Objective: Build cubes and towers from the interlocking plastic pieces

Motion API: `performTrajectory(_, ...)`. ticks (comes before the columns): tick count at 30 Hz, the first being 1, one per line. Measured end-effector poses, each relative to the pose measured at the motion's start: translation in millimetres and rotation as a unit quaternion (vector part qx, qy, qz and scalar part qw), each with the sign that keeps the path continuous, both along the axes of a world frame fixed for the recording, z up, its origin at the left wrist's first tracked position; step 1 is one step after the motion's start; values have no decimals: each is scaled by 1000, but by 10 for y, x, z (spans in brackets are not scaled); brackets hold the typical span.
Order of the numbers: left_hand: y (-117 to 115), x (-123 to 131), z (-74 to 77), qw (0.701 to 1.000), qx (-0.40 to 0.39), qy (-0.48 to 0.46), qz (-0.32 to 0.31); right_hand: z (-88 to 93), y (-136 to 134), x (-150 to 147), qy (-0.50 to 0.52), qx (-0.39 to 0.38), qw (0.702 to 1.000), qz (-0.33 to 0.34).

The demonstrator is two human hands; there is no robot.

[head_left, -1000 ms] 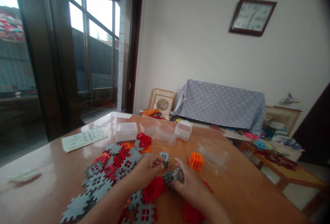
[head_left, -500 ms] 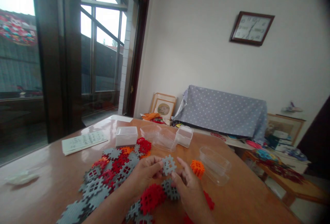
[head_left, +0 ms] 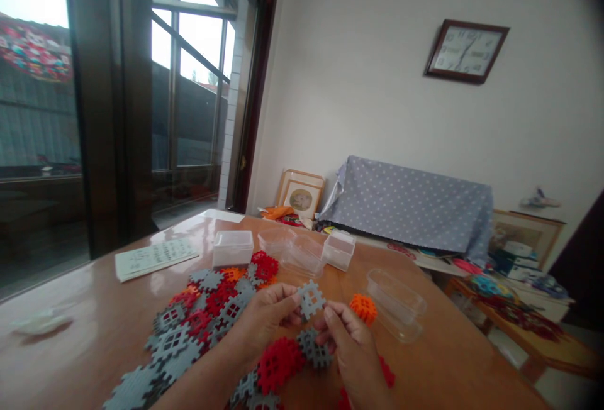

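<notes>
Over the table, a grey plastic interlocking tile (head_left: pixel 311 300) with square holes and notched edges is held up. The thumb and fingers of my left hand (head_left: pixel 278 309) pinch its left edge. At its right edge, my right hand (head_left: pixel 346 331) has closed thumb and fingers against the tile. Below my hands lie a darker grey tile stack (head_left: pixel 314 348) and a red tile stack (head_left: pixel 279 365). An orange tile stack (head_left: pixel 363 309) stands beyond my right hand. Left of my hands spreads a heap of grey, red and orange tiles (head_left: pixel 207 315).
A lidded clear box (head_left: pixel 233 248), a smaller clear box (head_left: pixel 338 250) and open clear trays (head_left: pixel 396 303) stand on the wooden table (head_left: pixel 453 347). Written sheets (head_left: pixel 156 258) and a crumpled pale wrapper (head_left: pixel 40 322) lie at the left.
My right fingers have drawn together at the right edge of the grey tile, where they were spread apart. My left hand keeps its hold.
</notes>
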State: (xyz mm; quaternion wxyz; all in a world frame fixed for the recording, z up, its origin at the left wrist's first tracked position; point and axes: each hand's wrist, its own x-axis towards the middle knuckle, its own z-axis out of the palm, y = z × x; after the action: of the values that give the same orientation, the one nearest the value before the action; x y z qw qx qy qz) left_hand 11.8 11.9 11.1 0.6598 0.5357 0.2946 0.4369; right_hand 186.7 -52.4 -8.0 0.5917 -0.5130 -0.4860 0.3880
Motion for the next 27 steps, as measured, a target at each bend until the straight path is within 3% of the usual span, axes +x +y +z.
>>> performTrajectory(9, 27, 21, -2, 999, 36, 41, 3, 39, 17, -35, 56, -28, 998, -3)
performTrajectory(14, 72, 73, -105, 995, 78, 61, 25, 1, 41, -42, 105, -42, 994, -6)
performTrajectory(20, 11, 152, -160, 957, 205, 179, 96, -49, 69, -64, 138, -42, 989, -22)
performTrajectory(25, 45, 111, -104, 949, 246, 187, 58, -102, 93, -81, 124, -49, 991, -11)
performTrajectory(27, 123, 49, -90, 941, 255, 208, 83, -122, 114, -58, 123, -51, 991, -20)
